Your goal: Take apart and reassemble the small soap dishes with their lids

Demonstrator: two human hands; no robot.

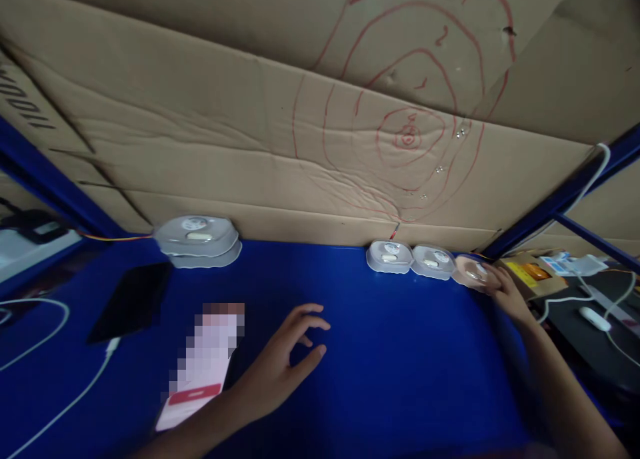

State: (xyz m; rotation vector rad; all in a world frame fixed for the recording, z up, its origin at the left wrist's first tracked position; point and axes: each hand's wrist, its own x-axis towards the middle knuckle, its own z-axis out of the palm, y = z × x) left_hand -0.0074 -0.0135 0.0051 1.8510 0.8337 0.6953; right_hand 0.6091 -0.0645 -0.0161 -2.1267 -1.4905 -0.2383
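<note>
My left hand hovers over the middle of the blue tabletop, fingers apart and curved, with nothing in it. To the far right, my right hand grips the outer end of a clear plastic container, which looks pinkish; the fingertips are partly hidden. Beside it in a row along the cardboard stand two similar lidded containers, a middle one and a left one. At the back left, more of these containers are stacked. Each visible lid carries a round label and a small pale piece.
A phone with a lit screen lies left of my left hand. Behind it are a dark flat tablet and a white cable. Cardboard with red rings walls the back. An open box stands at right.
</note>
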